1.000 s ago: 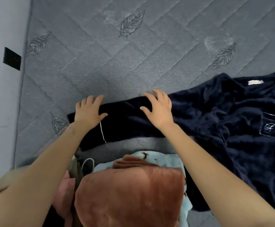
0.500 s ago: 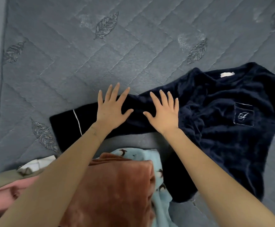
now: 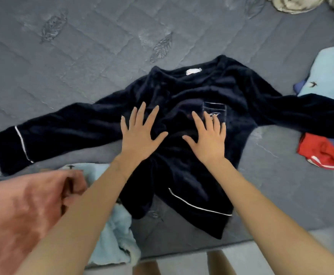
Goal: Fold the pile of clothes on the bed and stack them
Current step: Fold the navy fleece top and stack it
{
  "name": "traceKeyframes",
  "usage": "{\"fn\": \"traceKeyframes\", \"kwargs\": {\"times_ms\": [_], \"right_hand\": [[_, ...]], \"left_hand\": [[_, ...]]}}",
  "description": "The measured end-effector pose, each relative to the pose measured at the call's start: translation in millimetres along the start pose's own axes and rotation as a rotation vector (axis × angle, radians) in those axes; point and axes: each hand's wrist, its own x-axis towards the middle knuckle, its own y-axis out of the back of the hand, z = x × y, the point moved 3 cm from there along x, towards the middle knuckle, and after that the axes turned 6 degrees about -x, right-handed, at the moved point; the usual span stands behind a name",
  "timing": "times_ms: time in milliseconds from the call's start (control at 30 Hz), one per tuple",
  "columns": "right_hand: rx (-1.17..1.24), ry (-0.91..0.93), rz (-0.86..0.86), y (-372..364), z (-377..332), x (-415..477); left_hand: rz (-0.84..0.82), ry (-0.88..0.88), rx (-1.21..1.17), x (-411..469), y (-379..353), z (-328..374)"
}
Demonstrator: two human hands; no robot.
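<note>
With your left hand (image 3: 140,135) and right hand (image 3: 207,139) flat, fingers spread on the chest of the navy top (image 3: 182,92) spread across the bed (image 3: 82,56), sweep outward evenly to flatten wrinkles before folding.

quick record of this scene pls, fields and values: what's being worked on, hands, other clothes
garment: navy fleece top, spread face up, sleeves out to both sides
left hand: flat on the top's chest, fingers spread
right hand: flat beside it, fingertips at the chest pocket
surface: grey quilted mattress
nearby: rust-brown fleece, red garment
fold state: not yet folded
</note>
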Motion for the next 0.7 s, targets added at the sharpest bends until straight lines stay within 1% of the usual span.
{"fn": "traceKeyframes", "kwargs": {"times_ms": [133,233,333,400,500,567,633,700], "right_hand": [[0.024,0.035,-0.040,-9,56,-31],[0.031,0.016,-0.106,-25,87,-53],[0.090,-0.026,-0.221,-50,106,-79],[0.081,-0.033,-0.277,-68,112,-95],[0.028,-0.020,-0.312,-90,115,-115],[0.060,-0.049,-0.317,-102,117,-128],[0.192,-0.105,-0.276,-109,118,-141],[0.491,-0.180,-0.226,-115,117,-154]], "left_hand": [[-0.037,0.038,-0.027,-29,-49,62],[-0.076,0.052,-0.028,-50,-77,86],[-0.084,0.057,-0.065,-74,-95,89],[-0.080,0.037,-0.076,-90,-103,85],[-0.087,0.012,-0.031,-112,-117,76],[-0.093,-0.024,0.026,-124,-128,73],[-0.114,-0.097,0.071,-135,-142,75],[-0.158,-0.154,0.113,-146,-156,78]]}}
